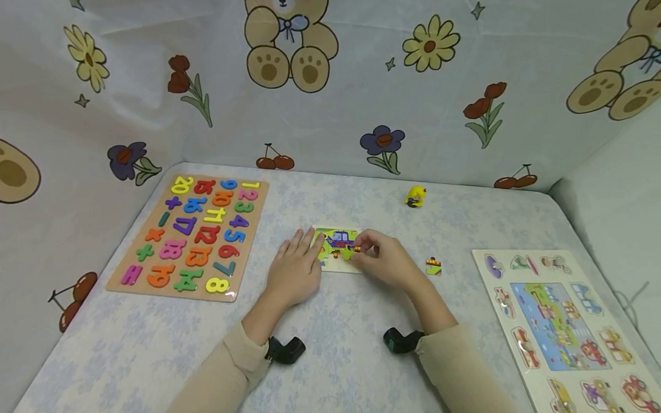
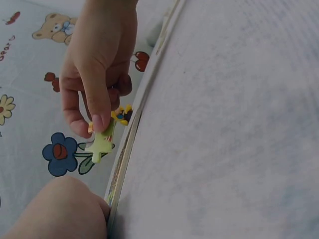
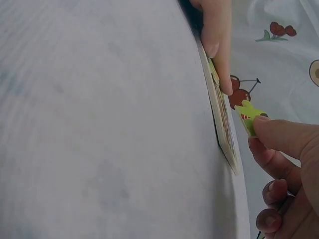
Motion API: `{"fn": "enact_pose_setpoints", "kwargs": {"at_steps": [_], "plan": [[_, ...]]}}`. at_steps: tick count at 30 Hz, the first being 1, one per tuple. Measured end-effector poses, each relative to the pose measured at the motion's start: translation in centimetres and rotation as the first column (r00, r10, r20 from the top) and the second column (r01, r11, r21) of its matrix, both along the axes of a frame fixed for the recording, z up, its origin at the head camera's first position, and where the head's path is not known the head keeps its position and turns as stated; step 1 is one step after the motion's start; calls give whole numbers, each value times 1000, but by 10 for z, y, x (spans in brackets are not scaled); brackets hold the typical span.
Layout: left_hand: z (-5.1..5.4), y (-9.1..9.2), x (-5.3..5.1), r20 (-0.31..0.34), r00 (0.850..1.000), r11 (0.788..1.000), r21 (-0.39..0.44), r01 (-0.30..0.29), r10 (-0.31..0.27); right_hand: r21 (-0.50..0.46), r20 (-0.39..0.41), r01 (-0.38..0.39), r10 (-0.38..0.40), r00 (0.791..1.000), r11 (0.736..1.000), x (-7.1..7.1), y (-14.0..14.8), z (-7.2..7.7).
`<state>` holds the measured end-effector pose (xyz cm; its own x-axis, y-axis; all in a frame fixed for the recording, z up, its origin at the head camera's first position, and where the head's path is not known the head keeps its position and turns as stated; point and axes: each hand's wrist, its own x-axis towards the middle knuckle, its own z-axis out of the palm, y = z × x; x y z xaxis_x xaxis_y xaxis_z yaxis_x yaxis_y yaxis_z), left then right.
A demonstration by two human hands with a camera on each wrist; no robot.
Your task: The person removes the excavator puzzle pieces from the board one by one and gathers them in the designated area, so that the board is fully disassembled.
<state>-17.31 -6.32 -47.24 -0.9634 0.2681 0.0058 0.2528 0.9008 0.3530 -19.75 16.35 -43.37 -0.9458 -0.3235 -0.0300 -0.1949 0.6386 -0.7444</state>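
Observation:
My left hand [image 1: 295,269] lies with its fingers straight over the left edge of a small jigsaw puzzle board [image 1: 342,268], which shows a blue vehicle picture on green. Between thumb and fingertips my right hand [image 1: 388,259] pinches a green puzzle piece [image 3: 250,118] just above the board's right part. In the right wrist view the piece is tilted and apart from the board's edge [image 3: 224,137]. The left wrist view also shows this piece [image 2: 102,143] hanging from the right fingertips. Another puzzle piece [image 1: 433,266] lies loose on the table, to the right of my right hand.
To the left lies a wooden number board [image 1: 114,282] with coloured numerals and signs. A large picture puzzle board [image 1: 529,395] lies at the right. A small yellow toy figure [image 1: 415,197] stands near the back edge, before the patterned cloth [image 1: 335,131].

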Motion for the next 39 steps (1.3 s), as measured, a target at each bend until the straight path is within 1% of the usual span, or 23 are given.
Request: {"fn": "enact_pose_setpoints", "kwargs": {"at_steps": [3, 12, 22, 29, 39], "plan": [[0, 0, 0, 0, 1000, 1000, 5, 1, -1, 18, 0, 34, -34, 999, 999, 1, 11, 1], [-2, 0, 0, -10, 1000, 1000, 12, -7, 7, 72, -7, 102, -101, 995, 992, 4, 46, 5], [-1, 1, 1, -15, 1000, 1000, 9, -7, 7, 100, -22, 146, -144, 989, 984, 6, 77, 0], [-2, 1, 0, -17, 1000, 1000, 11, -8, 8, 130, -33, 164, -161, 986, 978, 5, 85, -4], [-3, 0, 0, -20, 1000, 1000, 11, -3, 4, 142, -48, 156, -150, 987, 978, 4, 89, -7]]}}
